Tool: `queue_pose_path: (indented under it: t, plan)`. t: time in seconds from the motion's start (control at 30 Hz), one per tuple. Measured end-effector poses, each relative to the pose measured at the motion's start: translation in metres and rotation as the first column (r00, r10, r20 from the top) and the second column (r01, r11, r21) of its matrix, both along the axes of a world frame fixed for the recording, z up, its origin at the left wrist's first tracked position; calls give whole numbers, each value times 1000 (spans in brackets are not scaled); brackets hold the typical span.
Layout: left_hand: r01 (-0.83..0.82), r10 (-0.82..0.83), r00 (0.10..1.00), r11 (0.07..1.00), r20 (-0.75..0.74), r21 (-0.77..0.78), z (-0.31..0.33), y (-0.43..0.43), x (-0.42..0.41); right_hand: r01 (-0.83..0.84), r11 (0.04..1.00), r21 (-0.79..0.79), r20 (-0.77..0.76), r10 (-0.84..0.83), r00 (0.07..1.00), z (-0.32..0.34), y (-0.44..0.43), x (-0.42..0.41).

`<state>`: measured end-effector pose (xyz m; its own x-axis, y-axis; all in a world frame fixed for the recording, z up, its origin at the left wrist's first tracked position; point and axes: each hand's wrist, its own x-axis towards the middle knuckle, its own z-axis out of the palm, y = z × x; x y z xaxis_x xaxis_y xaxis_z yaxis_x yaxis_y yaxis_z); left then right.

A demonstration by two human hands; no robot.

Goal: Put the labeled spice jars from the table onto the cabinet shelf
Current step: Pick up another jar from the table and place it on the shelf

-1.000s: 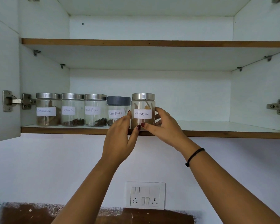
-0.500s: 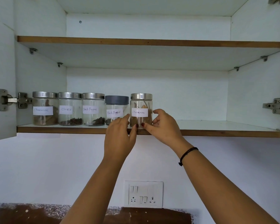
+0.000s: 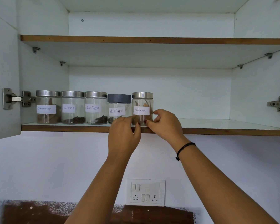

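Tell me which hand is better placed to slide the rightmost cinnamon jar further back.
Probably right: the right hand pinches the rightmost cinnamon jar at its side and front, beside bare shelf. The left hand sits lower, crowded by the grey-lidded jar.

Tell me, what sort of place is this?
Most likely a home kitchen: an open wall cabinet whose shelf holds hand-labelled spice jars, a switch-and-socket plate on the wall beneath, and what looks like a speckled brown counter at the bottom edge.
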<state>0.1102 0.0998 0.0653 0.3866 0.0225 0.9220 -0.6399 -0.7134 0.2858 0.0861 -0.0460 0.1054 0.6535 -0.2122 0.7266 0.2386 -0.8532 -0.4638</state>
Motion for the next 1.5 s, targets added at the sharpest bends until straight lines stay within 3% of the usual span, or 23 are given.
queue_pose_path:
  t: [0.27,0.4,0.53,0.73,0.87,1.27,1.5]
  plan:
    - [-1,1,1000,1000,12,0,0,0,0,-19,999,25,44,18,999,-3,1,-7]
    - [50,-51,997,999,-59,-13,6,4,-5,-48,998,-42,82,51,995,-12,4,-15]
    - [176,-188,974,979,-125,-103,7,10,-19,-151,988,31,27,150,988,-7,-6,-35]
    - [462,-505,859,834,-83,-301,-8,23,-51,-393,898,200,151,368,918,-22,-9,-90]
    - [587,-641,768,716,-22,-378,-31,19,-80,-472,860,192,215,433,876,-55,2,-121]
    - [611,-740,635,656,-220,-443,-129,14,-132,-574,716,398,140,571,809,-175,0,-171]
    - [554,-744,552,665,-377,-501,-206,21,-150,-534,675,510,77,582,809,-251,-17,-201]
